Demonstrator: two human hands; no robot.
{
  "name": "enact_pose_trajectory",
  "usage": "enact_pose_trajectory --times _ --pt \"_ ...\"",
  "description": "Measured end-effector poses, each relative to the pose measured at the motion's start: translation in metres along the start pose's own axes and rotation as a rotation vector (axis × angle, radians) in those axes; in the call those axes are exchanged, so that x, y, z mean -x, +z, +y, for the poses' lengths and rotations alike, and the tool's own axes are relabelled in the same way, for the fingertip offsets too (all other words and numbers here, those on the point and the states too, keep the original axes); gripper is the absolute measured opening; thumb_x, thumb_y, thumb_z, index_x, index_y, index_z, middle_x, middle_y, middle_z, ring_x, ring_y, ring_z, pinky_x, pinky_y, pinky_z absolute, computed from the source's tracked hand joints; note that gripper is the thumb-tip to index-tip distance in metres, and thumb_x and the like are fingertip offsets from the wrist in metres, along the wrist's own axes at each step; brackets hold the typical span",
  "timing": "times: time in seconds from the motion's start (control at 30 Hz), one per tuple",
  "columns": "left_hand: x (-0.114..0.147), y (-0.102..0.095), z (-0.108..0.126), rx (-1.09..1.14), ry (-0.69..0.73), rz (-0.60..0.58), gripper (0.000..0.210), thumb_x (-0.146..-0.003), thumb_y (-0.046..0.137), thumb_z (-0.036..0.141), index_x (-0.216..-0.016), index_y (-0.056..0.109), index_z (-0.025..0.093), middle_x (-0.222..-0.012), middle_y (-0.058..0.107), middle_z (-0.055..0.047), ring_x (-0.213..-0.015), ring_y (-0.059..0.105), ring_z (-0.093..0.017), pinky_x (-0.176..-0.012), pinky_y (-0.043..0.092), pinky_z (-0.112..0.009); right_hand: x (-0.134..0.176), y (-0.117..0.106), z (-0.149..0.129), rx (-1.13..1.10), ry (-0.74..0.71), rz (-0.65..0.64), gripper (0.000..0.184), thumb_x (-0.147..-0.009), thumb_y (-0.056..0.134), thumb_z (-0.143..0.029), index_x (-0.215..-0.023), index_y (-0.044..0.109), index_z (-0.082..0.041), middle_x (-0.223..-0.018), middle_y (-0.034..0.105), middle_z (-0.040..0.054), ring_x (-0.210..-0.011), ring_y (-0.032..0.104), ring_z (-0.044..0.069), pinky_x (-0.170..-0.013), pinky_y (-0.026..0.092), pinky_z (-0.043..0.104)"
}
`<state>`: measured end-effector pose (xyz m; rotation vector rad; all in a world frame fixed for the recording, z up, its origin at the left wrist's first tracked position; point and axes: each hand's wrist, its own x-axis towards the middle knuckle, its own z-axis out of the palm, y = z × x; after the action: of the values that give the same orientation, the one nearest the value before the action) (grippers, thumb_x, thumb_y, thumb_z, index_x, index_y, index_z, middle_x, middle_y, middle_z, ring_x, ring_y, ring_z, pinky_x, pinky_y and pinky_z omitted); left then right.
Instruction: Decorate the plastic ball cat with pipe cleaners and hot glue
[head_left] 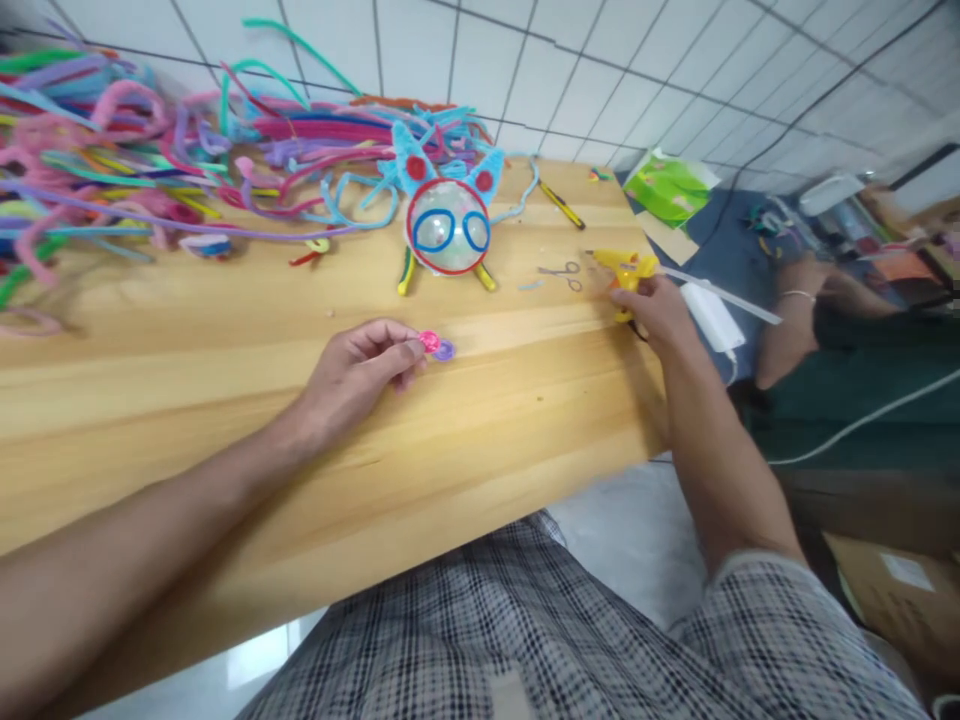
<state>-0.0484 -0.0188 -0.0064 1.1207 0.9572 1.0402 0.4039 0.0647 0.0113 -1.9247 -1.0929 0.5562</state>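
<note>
Both forearms bare, no sleeves or jewellery; legs clad in grey-and-white checked fabric with dark lines.

Table [225, 400]: smooth pale wood, slight sheen. Pipe cleaners [112, 160]: fuzzy. Glue gun [626, 272]: yellow plastic.

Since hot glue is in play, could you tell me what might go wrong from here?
1. The right hand grips the glue gun near the table's edge; it may slip off or burn fingers.
2. The left hand pinches tiny pink and purple coils; glue could reach the fingertips.
3. The scissors lie close by.
</note>
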Motion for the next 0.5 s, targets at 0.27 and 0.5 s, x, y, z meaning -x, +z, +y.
enact_pose_trajectory --times 0.27,0.5 --pt "-0.007 0.002 0.006 -0.008 0.032 0.123 0.024 -0.082 0.091 0.038 -0.078 0.074 0.021 -0.062 0.064 0.002 -0.056 0.054 -0.012 -0.056 0.043 -0.028 0.018 0.003 -0.033 -0.018 -0.038 -0.026 0.016 -0.075 0.086 -0.013 -0.08 0.078 -0.025 -0.081 0.077 0.0045 -0.066 0.059 0.016 -0.067 0.043 0.039" --pt "-0.01 0.003 0.001 -0.013 0.036 0.183 0.027 -0.086 0.089 0.043 -0.081 0.073 0.022 -0.062 0.059 0.002 -0.055 0.05 -0.012 -0.053 0.039 -0.028 0.114 -0.002 -0.078 -0.217 -0.556 -0.359 0.021 -0.085 0.094 -0.044 -0.103 0.088 -0.036 -0.109 0.087 0.0135 -0.077 0.076 0.029 -0.068 0.057 0.051"
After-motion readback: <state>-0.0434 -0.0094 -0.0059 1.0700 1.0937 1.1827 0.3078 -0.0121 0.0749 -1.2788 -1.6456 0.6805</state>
